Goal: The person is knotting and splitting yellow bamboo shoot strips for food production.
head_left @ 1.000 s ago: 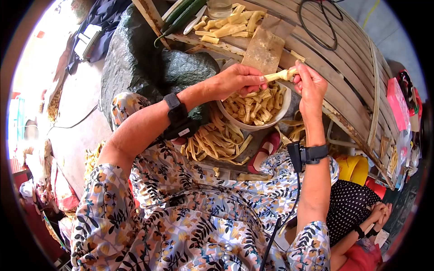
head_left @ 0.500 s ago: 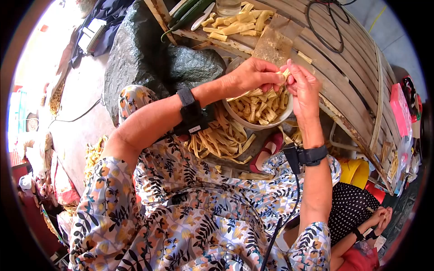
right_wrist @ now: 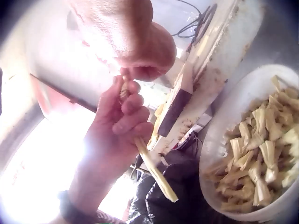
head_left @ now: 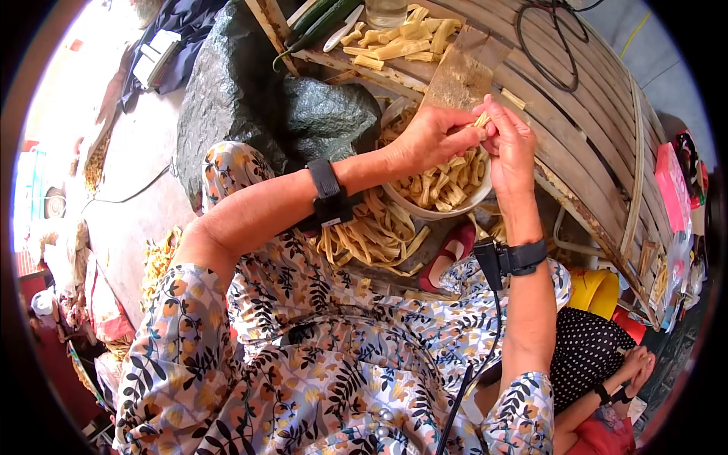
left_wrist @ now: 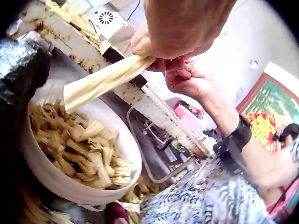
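Over a white bucket (head_left: 425, 211) my two hands meet at one pale yellow, fibrous strip (head_left: 482, 120). The left hand (head_left: 440, 142) curls its fingers round the strip; a flat length of the strip (left_wrist: 105, 85) sticks out behind that hand in the left wrist view. My right hand (head_left: 512, 144) pinches the other end with thumb and fingertips, close against the left fingertips. In the right wrist view, a coiled bit of strip (right_wrist: 124, 91) shows between the hands. Many knotted yellow pieces (head_left: 444, 186) fill the bucket.
Behind the bucket, a slatted wooden bench (head_left: 584, 114) carries a small board (head_left: 459, 72), a pile of yellow pieces (head_left: 406, 44) and a black cable (head_left: 565, 53). Long strips (head_left: 371, 235) lie on the floor. A dark green plastic sheet (head_left: 326, 121) stands left, another person's hands (head_left: 637, 368) right.
A second ago a length of strip with a knot showed between my hands. The left hand has since moved right against the right hand, and little strip shows between them.
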`<control>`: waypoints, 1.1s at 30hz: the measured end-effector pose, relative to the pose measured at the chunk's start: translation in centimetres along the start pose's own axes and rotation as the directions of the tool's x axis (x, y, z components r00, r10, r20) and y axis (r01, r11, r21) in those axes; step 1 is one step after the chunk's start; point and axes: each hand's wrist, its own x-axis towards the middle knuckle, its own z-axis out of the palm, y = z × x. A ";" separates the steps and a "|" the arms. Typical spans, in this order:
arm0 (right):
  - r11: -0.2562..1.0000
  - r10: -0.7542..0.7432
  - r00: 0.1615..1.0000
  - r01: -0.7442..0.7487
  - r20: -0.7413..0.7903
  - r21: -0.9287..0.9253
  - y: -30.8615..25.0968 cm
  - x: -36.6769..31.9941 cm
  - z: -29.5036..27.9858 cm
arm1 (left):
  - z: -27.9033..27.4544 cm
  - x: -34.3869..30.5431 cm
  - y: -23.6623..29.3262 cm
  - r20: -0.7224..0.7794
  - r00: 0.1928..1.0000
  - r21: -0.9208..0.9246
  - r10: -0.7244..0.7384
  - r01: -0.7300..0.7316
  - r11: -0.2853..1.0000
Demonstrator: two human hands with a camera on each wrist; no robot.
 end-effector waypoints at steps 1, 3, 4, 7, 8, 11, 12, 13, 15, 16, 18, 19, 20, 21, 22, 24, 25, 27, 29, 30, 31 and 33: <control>0.999 0.023 1.000 -0.023 -0.008 0.022 0.1 0.0 0.0 | 0.0 0.0 -0.3 -0.031 0.993 0.158 0.112 -0.105 0.982; 1.000 0.026 1.000 -0.026 0.009 0.009 0.2 0.4 -0.4 | -0.4 0.0 -0.3 0.051 0.999 -0.022 0.010 -0.009 1.000; 1.000 0.005 1.000 -0.005 0.030 -0.021 0.2 0.8 -1.0 | -0.7 -0.1 -0.2 0.100 0.994 -0.107 -0.036 0.047 0.993; 0.987 0.003 0.999 -0.009 -0.039 -0.162 -0.5 0.7 -1.5 | -2.3 -0.3 -0.4 0.150 0.981 -0.108 -0.123 0.140 0.984; 0.976 0.014 0.997 -0.031 -0.081 -0.216 -0.6 0.5 -1.4 | -2.9 -0.3 -0.6 0.145 0.982 -0.068 -0.117 0.128 0.989; 0.962 0.114 0.988 -0.084 0.102 -0.261 0.2 -0.2 -0.5 | -3.3 -0.2 -0.8 0.150 0.981 0.028 -0.124 0.121 0.992; 0.968 0.123 0.982 -0.086 0.145 -0.237 0.3 -0.4 -0.1 | -3.3 -0.2 -0.7 0.162 0.976 0.070 -0.146 0.136 0.988; 0.979 0.113 0.985 -0.088 0.133 -0.181 0.6 -0.3 -0.3 | -3.2 -0.3 -0.9 0.168 0.982 0.077 -0.085 0.073 0.994; 0.994 0.090 0.990 -0.083 0.107 -0.066 1.1 0.3 -0.5 | -3.4 -0.3 -0.4 0.203 0.967 -0.035 -0.155 0.165 0.986; 0.995 0.093 0.989 -0.088 0.111 -0.052 0.8 0.3 -0.7 | -3.4 -0.3 -0.1 0.221 0.957 -0.091 -0.186 0.210 0.974; 0.995 0.104 0.987 -0.102 0.124 -0.023 0.3 0.3 -0.8 | -3.5 -0.1 -1.4 0.282 0.943 -0.271 -0.180 0.258 0.928; 0.993 0.115 0.986 -0.115 0.119 -0.009 0.4 0.4 -1.1 | -3.6 0.0 -1.2 0.323 0.928 -0.335 -0.187 0.297 0.894; 0.994 0.106 0.989 -0.105 0.099 -0.013 0.4 0.6 -1.3 | -3.7 0.0 -1.1 0.363 0.912 -0.396 -0.192 0.337 0.854; 0.995 0.097 0.992 -0.096 0.081 -0.015 0.6 0.8 -1.5 | -3.8 -0.2 -1.0 0.382 0.900 -0.395 -0.213 0.367 0.843; 0.996 0.087 0.994 -0.087 0.062 -0.018 0.6 0.9 -1.7 | -4.0 -0.4 -0.8 0.401 0.886 -0.392 -0.232 0.395 0.831; 0.998 0.067 0.997 -0.066 0.043 -0.020 -0.1 1.1 -2.4 | -4.4 -0.5 -0.5 0.444 0.857 -0.382 -0.263 0.447 0.809; 0.997 0.062 0.997 -0.060 0.045 -0.041 -0.3 1.1 -2.6 | -4.7 -0.4 -0.6 0.496 0.841 -0.365 -0.218 0.429 0.826; 0.995 0.079 0.996 -0.077 0.031 -0.061 -0.7 1.2 -3.3 | -5.2 -0.4 -0.3 0.460 0.865 -0.292 -0.201 0.361 0.885; 0.995 0.059 0.998 -0.058 0.014 -0.085 -1.0 1.2 -3.6 | -5.8 -0.5 0.0 0.470 0.866 -0.248 -0.171 0.315 0.916; 0.994 0.049 0.999 -0.048 0.005 -0.098 -1.2 1.2 -3.6 | -5.8 -0.5 0.1 0.484 0.857 -0.276 -0.176 0.341 0.899; 0.987 0.060 0.998 -0.060 -0.004 -0.146 -1.2 1.2 -3.7 | -5.7 -0.5 0.2 0.498 0.848 -0.304 -0.180 0.365 0.880; 0.968 0.078 0.997 -0.081 -0.023 -0.236 -0.9 1.2 -3.9 | -5.7 -0.5 0.7 0.504 0.846 -0.362 -0.173 0.389 0.847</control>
